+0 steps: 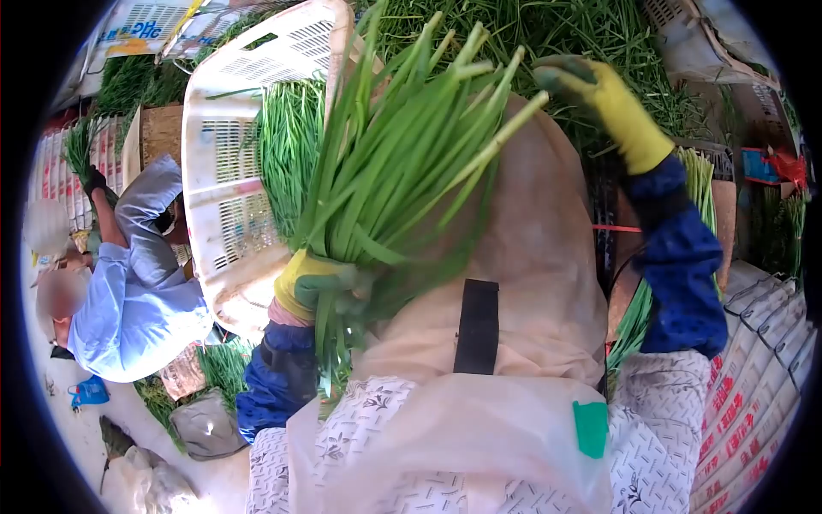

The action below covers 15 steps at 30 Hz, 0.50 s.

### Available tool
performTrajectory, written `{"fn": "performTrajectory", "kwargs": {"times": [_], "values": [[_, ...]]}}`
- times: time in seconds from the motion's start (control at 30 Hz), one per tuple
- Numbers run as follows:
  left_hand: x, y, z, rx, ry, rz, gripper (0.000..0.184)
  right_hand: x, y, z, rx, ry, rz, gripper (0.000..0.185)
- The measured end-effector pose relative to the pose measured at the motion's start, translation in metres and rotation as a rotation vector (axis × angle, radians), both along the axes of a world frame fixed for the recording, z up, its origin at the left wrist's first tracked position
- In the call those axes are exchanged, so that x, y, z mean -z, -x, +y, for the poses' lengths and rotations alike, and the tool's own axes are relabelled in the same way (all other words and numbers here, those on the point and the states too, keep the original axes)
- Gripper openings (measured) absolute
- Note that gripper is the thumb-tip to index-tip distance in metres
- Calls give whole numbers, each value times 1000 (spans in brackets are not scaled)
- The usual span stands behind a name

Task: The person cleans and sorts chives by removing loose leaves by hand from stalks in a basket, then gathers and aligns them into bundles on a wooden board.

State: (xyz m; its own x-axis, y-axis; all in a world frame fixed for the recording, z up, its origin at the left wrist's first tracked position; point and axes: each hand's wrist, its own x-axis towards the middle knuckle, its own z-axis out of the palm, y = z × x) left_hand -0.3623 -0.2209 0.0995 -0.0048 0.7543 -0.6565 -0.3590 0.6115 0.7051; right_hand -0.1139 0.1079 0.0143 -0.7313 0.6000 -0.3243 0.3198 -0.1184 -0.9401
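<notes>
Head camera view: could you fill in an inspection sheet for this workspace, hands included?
Surface: beige cloth before the wearer, creased, with a black strip.
Job's things: bunch of long green stalks, held over the cloth; white slatted basket holding more greens.
Clutter: loose greens heaped ahead; crumpled plastic lower left.
Grippers: none, gloved human hands; left hand grips the bunch, right hand raised, open.
Cables: none identifiable; thin red strand near the right sleeve, nature unclear.
Surroundings: another person at left, holding greens.
</notes>
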Motion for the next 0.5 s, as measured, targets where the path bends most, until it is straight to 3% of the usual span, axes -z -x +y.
{"fn": "performTrajectory", "kwargs": {"times": [0.03,0.1,0.13,0.17,0.23,0.27,0.3,0.37,0.4,0.5], "values": [[-2,-6,5,-112,-33,-96,17,-4,7,-22,112,-169,120,49],[-5,-7,5,-286,235,-51,14,-10,26,-43,455,-545,312,52],[-4,-4,0,-202,173,-24,13,-30,33,-50,530,-217,547,56],[-4,-2,-3,-106,114,-5,12,-44,32,-50,463,-237,487,54],[-7,-1,8,-16,117,54,5,-41,45,-44,99,-607,466,48],[-9,-3,11,-28,109,48,5,-47,49,-40,-65,-977,197,45],[-10,-4,12,-47,99,46,5,-37,55,-42,-101,-1113,101,44],[-6,3,6,-3,130,23,6,-29,60,-45,-144,-1245,226,37],[-3,6,2,23,151,6,7,-32,60,-49,-169,-1119,178,28],[8,9,-11,-29,51,-9,12,-39,56,-49,-67,-1361,161,21]]}}
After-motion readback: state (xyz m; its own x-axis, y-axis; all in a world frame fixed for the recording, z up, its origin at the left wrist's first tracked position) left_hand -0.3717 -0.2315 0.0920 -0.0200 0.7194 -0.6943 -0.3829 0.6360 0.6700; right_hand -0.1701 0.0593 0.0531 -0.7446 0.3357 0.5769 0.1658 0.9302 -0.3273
